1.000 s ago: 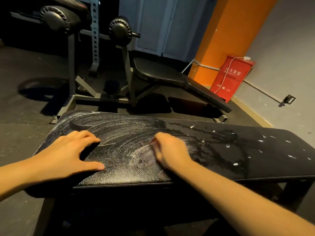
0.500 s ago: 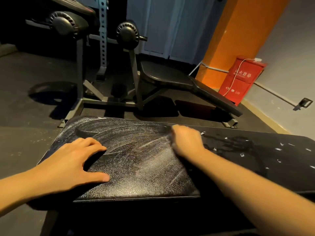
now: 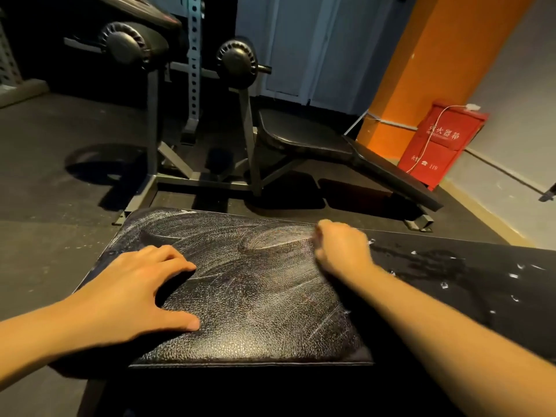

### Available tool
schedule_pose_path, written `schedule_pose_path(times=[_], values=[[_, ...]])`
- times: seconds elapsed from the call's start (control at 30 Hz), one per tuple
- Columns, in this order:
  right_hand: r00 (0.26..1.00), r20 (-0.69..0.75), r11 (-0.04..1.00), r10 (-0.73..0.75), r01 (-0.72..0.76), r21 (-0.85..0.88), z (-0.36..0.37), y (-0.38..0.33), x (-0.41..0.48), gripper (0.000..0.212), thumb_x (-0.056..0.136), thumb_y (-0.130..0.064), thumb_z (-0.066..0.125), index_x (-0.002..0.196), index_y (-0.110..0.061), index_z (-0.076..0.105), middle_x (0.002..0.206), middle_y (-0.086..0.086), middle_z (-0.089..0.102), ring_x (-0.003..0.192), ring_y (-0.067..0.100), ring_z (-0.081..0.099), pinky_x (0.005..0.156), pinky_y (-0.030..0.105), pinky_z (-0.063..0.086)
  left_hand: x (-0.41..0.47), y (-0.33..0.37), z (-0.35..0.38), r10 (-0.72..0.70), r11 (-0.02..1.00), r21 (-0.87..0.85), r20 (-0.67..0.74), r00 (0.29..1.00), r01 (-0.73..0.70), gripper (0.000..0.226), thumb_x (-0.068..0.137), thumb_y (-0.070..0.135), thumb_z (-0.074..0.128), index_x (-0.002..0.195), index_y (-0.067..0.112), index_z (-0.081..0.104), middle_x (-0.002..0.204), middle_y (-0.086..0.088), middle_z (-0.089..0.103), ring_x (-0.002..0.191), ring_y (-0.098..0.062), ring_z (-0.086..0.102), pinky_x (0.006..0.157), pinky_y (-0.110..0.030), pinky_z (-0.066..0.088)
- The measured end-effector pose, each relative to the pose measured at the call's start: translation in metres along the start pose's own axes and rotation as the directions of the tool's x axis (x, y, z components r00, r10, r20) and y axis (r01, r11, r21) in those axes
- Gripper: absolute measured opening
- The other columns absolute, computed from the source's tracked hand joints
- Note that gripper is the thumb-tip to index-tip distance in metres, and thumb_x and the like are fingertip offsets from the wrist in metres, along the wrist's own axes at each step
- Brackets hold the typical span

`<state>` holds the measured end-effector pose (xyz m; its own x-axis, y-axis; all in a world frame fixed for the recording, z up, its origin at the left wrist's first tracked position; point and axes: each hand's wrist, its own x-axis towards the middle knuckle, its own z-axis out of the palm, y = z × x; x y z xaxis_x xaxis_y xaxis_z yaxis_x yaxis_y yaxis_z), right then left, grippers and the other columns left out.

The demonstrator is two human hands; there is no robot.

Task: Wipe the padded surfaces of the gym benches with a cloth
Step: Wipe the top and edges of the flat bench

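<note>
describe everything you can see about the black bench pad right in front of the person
The bench pad is a long black cushion with pebbled, leather-like skin, lying flat across the view. Whitish swirled streaks cover its left part; the right part is darker, with scattered white flecks. The left hand rests on it, fingers spread, near the left end. The curled right hand presses near its far edge; what it holds is hidden.

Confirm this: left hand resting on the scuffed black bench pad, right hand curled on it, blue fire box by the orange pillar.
One error: the head view shows a red fire box, not blue. The left hand does rest on the scuffed black bench pad, right hand curled on it, box by the orange pillar.
</note>
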<state>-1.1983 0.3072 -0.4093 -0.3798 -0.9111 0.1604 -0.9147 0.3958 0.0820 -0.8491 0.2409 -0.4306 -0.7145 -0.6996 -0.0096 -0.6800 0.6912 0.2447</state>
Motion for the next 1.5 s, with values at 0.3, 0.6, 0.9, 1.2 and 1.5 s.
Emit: schedule_pose_path(times=[0.3, 0.6, 0.9, 1.2, 1.5], values=[[0.951, 0.058, 0.922, -0.304, 0.279, 0.268, -0.02, -0.118, -0.066, 0.014, 0.101, -0.025, 0.053, 0.109, -0.016, 0.062, 0.1, 0.003, 0.068, 0.088, 0.025, 0.066, 0.069, 0.033, 0.048, 0.003, -0.001, -0.005, 0.023, 0.999, -0.023, 0.006, 1.0, -0.023, 0.111, 0.05, 0.11, 0.04, 0.142, 0.048, 0.047, 0.123, 0.035, 0.04, 0.112, 0.006, 0.038, 0.1, -0.029, 0.038], [0.989, -0.003, 0.987, 0.149, -0.148, -0.06, -0.028, 0.017, -0.083, 0.016, 0.092, -0.025, 0.059, 0.106, -0.017, 0.057, 0.107, 0.007, 0.07, 0.097, 0.031, 0.068, 0.073, 0.037, 0.048, 0.0, -0.002, -0.002, 0.02, 0.999, -0.046, 0.018, 1.0, -0.019, 0.117, 0.05, 0.111, 0.035, 0.146, 0.045, 0.043, 0.129, 0.032, 0.039, 0.119, 0.005, 0.036, 0.105, -0.029, 0.037], [0.99, 0.075, 0.992, 0.122, -0.119, -0.042, -0.026, 0.041, -0.1, 0.013, 0.096, -0.031, 0.055, 0.099, -0.019, 0.053, 0.109, 0.007, 0.068, 0.099, 0.034, 0.064, 0.071, 0.038, 0.042, 0.003, -0.006, 0.003, 0.033, 0.999, -0.032, -0.027, 0.999, -0.033, 0.121, 0.051, 0.111, 0.036, 0.151, 0.041, 0.04, 0.138, 0.026, 0.043, 0.122, 0.001, 0.039, 0.103, -0.033, 0.04], [0.992, 0.102, 0.997, 0.076, -0.076, -0.009, -0.026, 0.048, -0.106, 0.019, 0.1, -0.036, 0.052, 0.1, -0.018, 0.056, 0.11, 0.006, 0.068, 0.103, 0.033, 0.063, 0.077, 0.038, 0.047, 0.004, -0.004, 0.0, 0.026, 0.999, -0.038, -0.02, 0.999, -0.026, 0.123, 0.049, 0.111, 0.037, 0.15, 0.041, 0.04, 0.137, 0.025, 0.045, 0.126, -0.003, 0.041, 0.105, -0.033, 0.039], [0.99, 0.071, 0.992, 0.125, -0.125, -0.005, -0.024, 0.049, -0.1, 0.016, 0.096, -0.032, 0.056, 0.103, -0.018, 0.055, 0.112, 0.007, 0.068, 0.103, 0.033, 0.064, 0.073, 0.038, 0.043, 0.003, -0.003, 0.001, 0.023, 0.999, -0.022, -0.012, 1.0, -0.023, 0.123, 0.049, 0.111, 0.033, 0.149, 0.041, 0.041, 0.136, 0.026, 0.044, 0.124, -0.002, 0.04, 0.103, -0.032, 0.037]])
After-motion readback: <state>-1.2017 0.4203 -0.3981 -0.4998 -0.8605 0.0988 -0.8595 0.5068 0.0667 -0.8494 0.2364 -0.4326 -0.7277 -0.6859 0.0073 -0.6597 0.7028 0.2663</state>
